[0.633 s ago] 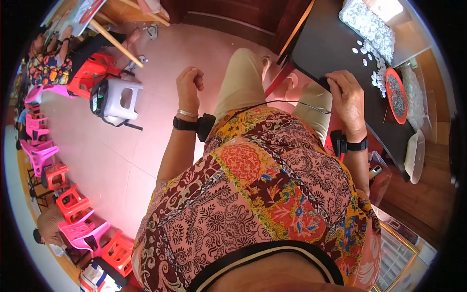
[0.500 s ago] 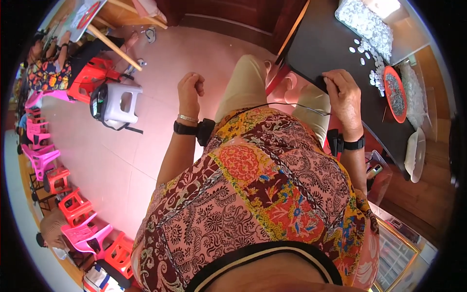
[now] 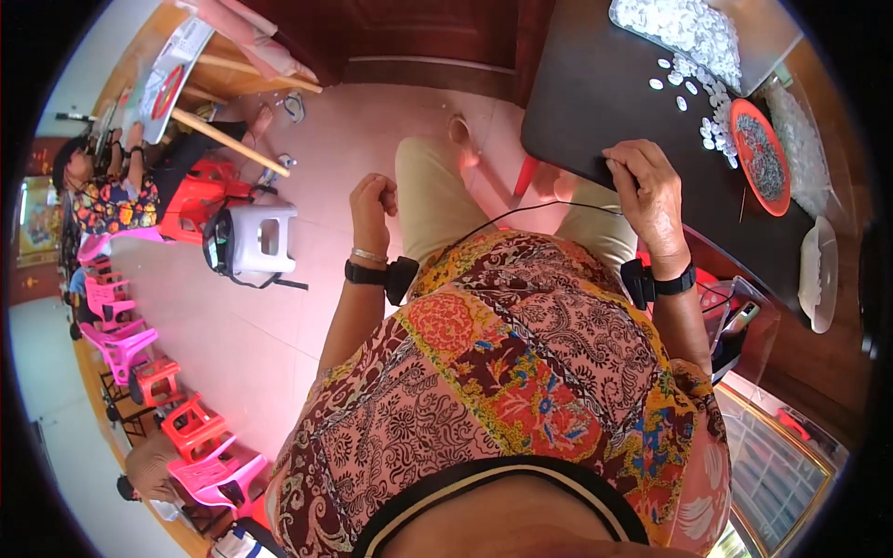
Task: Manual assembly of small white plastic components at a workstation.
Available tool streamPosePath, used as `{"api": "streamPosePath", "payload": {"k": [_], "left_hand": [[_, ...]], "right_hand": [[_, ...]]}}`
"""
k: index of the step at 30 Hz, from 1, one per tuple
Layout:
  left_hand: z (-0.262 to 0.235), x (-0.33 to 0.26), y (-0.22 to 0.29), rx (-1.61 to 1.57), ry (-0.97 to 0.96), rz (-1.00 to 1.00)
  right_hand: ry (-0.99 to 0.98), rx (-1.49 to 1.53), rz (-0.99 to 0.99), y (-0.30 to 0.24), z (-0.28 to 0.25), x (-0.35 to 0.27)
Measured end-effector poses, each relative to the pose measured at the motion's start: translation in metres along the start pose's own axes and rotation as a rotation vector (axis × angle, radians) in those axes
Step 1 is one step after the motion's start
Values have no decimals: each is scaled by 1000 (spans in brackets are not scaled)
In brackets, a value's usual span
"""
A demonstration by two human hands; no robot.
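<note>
My left hand hangs in the air beside my left thigh, its fingers curled in and nothing seen in them. My right hand is at the near edge of the black table, fingers loosely bent, thumb a little apart, holding nothing that shows. Farther along the table lie loose white oval pieces and an orange-red plate of small grey pieces. Behind them stands a clear container heaped with white pieces. A thin stick-like thing lies next to the plate.
A clear bag and a white tray line the table's right side. A thin black cable crosses my lap. Left are a grey stool, pink and red chairs, and a seated person at another table.
The view has shifted, so the chairs and table sit differently in it. My left hand has curled a little more and lies lower. My right hand stays by the table edge.
</note>
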State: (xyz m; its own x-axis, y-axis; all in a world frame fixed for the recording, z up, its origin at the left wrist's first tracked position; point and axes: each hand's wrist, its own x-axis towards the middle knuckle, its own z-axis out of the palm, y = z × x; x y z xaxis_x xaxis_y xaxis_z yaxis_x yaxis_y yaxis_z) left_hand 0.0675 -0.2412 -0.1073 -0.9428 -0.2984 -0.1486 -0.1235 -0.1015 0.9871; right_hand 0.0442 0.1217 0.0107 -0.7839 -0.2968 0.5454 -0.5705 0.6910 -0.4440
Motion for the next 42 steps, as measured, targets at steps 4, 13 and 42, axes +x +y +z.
{"api": "streamPosePath", "payload": {"k": [4, 13, 42], "left_hand": [[8, 10, 3, -20, 6, -43], [19, 24, 1, 37, -52, -32], [-44, 40, 12, -146, 82, 34]], "right_hand": [[28, -6, 8, -1, 1, -1], [58, -39, -51, 2, 3, -7], [-248, 487, -202, -91, 286, 141]]}}
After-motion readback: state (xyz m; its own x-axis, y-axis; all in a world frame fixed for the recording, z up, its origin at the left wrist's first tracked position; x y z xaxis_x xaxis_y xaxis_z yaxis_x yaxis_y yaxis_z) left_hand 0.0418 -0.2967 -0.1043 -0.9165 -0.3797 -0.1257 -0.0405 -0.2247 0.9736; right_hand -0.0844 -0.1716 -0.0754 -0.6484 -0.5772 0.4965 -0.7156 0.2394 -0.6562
